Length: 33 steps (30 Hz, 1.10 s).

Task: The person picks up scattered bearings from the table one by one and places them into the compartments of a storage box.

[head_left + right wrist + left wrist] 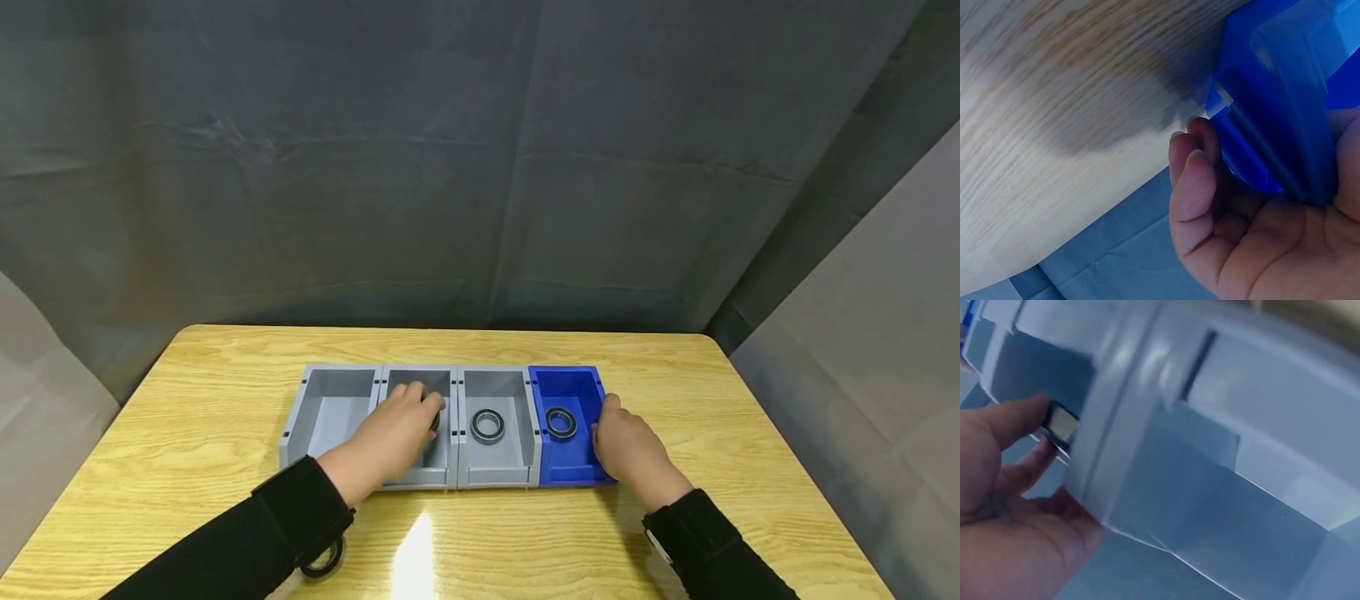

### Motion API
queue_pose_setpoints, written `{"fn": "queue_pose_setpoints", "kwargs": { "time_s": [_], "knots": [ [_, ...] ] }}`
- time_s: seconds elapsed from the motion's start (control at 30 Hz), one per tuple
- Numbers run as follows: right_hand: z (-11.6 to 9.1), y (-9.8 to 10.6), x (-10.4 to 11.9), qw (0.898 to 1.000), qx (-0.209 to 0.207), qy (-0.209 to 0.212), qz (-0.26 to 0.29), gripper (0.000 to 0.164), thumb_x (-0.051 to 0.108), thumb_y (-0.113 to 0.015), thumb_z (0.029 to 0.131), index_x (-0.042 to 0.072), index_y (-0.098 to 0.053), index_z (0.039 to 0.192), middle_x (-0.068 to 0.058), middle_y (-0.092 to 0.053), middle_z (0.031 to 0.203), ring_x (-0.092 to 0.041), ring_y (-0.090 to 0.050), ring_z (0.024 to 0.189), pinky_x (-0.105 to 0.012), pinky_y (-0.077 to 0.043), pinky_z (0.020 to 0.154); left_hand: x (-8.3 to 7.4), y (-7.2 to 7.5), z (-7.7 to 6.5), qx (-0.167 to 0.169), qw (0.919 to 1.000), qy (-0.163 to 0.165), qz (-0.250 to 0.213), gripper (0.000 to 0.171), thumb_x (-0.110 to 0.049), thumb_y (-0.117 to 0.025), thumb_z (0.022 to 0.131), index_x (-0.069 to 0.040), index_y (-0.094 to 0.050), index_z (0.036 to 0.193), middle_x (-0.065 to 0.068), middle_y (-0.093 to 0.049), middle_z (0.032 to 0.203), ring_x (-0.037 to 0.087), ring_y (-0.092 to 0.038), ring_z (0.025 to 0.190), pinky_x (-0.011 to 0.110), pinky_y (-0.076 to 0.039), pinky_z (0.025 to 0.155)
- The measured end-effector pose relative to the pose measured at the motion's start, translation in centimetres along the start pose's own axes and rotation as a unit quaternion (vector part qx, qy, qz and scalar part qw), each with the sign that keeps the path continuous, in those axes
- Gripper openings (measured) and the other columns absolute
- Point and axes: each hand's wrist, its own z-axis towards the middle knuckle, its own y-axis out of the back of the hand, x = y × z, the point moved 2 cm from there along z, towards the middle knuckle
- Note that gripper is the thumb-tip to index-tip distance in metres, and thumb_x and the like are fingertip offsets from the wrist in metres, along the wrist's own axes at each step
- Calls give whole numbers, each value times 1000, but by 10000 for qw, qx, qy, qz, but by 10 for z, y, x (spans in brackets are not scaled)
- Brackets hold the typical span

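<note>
My left hand [399, 427] reaches into the second grey bin [420, 478] from the left. Between its thumb and a finger it pinches a ball bearing [1062, 424], dark-rimmed and tilted on edge. My right hand [630, 448] grips the right side wall of the blue bin [572, 475], thumb over the inside and fingers curled along the outside. One bearing [561, 423] lies flat in the blue bin. Another bearing [487, 426] rests flat in the third grey bin [498, 477].
The leftmost grey bin [330, 425] joins the row side by side. A black ring [327, 563] lies on the wooden table [495, 550] near the front, partly hidden by the left sleeve. Grey cloth [420, 183] hangs behind the table.
</note>
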Motion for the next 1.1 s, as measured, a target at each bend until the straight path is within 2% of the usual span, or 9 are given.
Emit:
{"fn": "queue_pose_setpoints", "kwargs": {
  "time_s": [0.17,0.37,0.6,0.8,1.1],
  "knots": [
    [-1,0,0,10000,-17,39,37,41,17,-49,105,-15,-37,127,-30,-65,101,-29,-67,80,-46,-58,70,3,-5,10,348,9993,67,72,34,-14,-73,93,-2,-61,123,15,-56,106,31,-55,99,39,-53,79],
    [-1,2,0,9998,-76,155,56,41,16,-49,105,-16,-36,127,-29,-65,98,-29,-67,79,-45,-57,68,5,-13,16,519,9982,173,227,30,-10,-68,96,1,-60,123,19,-56,107,34,-55,100,42,-54,77],
    [0,1,0,9998,-102,148,58,43,15,-49,104,-17,-36,129,-29,-65,99,-30,-67,80,-45,-56,66,2,-17,20,827,9950,318,463,34,-1,-64,96,5,-59,129,25,-57,117,40,-57,108,45,-56,83],
    [1,1,-1,9999,-104,91,38,45,16,-49,105,-17,-35,131,-31,-65,102,-31,-68,82,-46,-57,68,3,-23,26,930,9930,538,481,35,4,-60,96,4,-58,132,25,-57,118,39,-56,108,47,-56,83],
    [-1,0,-1,9998,-65,103,128,45,16,-47,105,-17,-33,132,-30,-65,102,-30,-67,82,-46,-57,70,5,-36,27,1131,9902,648,495,41,5,-61,96,2,-55,137,25,-55,126,39,-55,114,44,-56,83]
  ]
}}
